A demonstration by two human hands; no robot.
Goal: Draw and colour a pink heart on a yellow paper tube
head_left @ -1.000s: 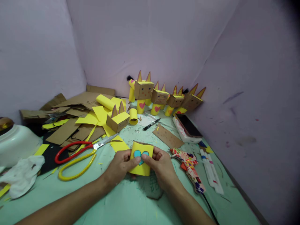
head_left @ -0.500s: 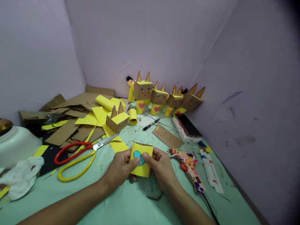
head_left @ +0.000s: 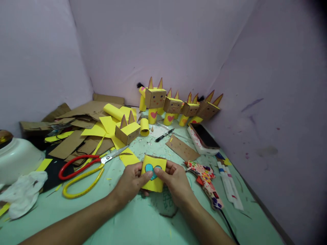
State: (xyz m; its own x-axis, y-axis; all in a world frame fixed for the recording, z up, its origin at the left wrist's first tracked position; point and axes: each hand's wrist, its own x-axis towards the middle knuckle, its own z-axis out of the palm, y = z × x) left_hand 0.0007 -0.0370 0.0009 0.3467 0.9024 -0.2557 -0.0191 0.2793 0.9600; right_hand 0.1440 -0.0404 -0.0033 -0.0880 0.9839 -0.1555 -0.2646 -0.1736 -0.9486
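Between both hands is a yellow paper-covered piece (head_left: 155, 185) with a blue heart (head_left: 149, 167) on its front. My left hand (head_left: 129, 181) grips its left side, the thumb lying on the heart. From the right, my right hand (head_left: 178, 180) grips the other side, its thumb also pressing the heart. Most of the fingers are hidden behind the piece. Scissors (head_left: 98, 163) with one red and one yellow handle lie left of my left hand. A glue gun (head_left: 205, 180) with a patterned cover lies right of my right hand.
A cardboard animal head (head_left: 129, 133) with pointed ears, a short yellow tube (head_left: 144, 127) and a pen (head_left: 165, 135) lie beyond my hands. Several cardboard animal figures (head_left: 155, 98) stand by the wall. A phone (head_left: 205, 136), markers (head_left: 229, 185) and cardboard scraps (head_left: 84, 112) lie around.
Both hands keep their hold on the yellow piece and have hardly moved. The whole view has shifted very slightly.
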